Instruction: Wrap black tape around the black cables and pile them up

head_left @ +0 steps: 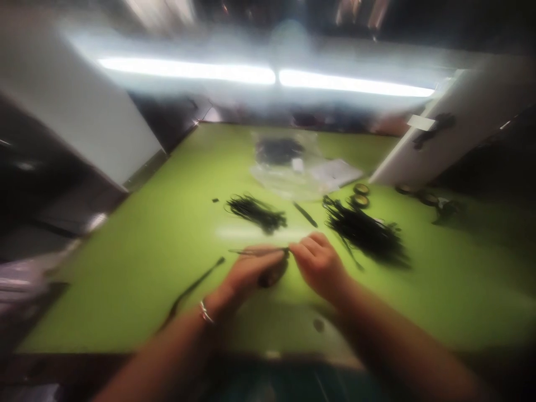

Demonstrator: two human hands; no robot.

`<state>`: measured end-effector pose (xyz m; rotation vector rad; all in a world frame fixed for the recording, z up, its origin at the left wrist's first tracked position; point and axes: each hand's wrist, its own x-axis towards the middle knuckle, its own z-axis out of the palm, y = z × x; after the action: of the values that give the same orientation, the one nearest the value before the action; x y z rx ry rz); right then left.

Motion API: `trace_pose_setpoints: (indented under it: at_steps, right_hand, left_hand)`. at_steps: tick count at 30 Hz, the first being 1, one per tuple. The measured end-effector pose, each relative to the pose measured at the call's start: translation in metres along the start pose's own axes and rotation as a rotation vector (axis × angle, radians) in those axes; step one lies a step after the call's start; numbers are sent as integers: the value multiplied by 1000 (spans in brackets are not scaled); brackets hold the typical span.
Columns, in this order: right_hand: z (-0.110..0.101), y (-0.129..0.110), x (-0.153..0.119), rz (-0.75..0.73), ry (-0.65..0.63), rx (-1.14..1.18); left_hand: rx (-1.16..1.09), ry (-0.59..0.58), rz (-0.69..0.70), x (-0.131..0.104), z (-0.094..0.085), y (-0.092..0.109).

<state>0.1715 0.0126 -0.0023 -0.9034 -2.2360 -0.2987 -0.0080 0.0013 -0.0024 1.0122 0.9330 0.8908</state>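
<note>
Just in front of me, over the green table [138,279], my left hand [247,273] is closed around a thin black cord [255,252], which lies across the top of its fingers. A dark rounded shape shows beneath that palm, too blurred to name. My right hand [318,262] pinches the cord's end beside the left fingertips. Beyond the hands lie a smaller bundle of black cords [255,212] and, to the right, a larger bundle of black cords [364,231]. Between the bundles rests a slim dark tool [305,214], its kind unclear.
A clear plastic bag [280,153] with dark contents and a white paper [337,172] lie farther back. Tape rolls [360,200] sit behind the right bundle. A black strap [195,285] lies left of my hands. Upright panels [96,100] flank the table.
</note>
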Motion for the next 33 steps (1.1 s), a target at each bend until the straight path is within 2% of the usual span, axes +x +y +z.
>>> trace_pose_setpoints:
  at_steps: [7,10,13,16,20,22,23,25,28,31,33]
  right_hand:
    - [6,2,-8,-130,53,23]
    - [8,3,-8,-91,64,46]
    - [7,5,-4,32,1,158]
    - [5,5,0,146,-79,321]
    - [4,3,0,206,-249,348]
    - [3,2,-1,253,-289,367]
    - [3,2,-1,270,-271,379]
    - [1,3,-1,246,-200,369]
    - [-1,4,1,91,-110,215]
    - [-3,6,1,-86,-3,69]
    - [-1,7,-1,-172,80,37]
  left_hand:
    - [-173,95,-93,4,3,-5]
    - [-132,114,-74,2,1,-4]
    - [9,196,28,1,-2,-2]
    - [230,266,209,2,-4,-3]
    - [432,251,424,6,-4,-7]
    - [441,256,454,5,-4,-7]
    - [413,243,421,5,-3,-6]
    - [293,158,263,3,-2,-4]
    - [60,17,-14,1,-1,2]
    - [-114,-49,-145,3,-2,4]
    - [-185,-62,-181,3,-3,3]
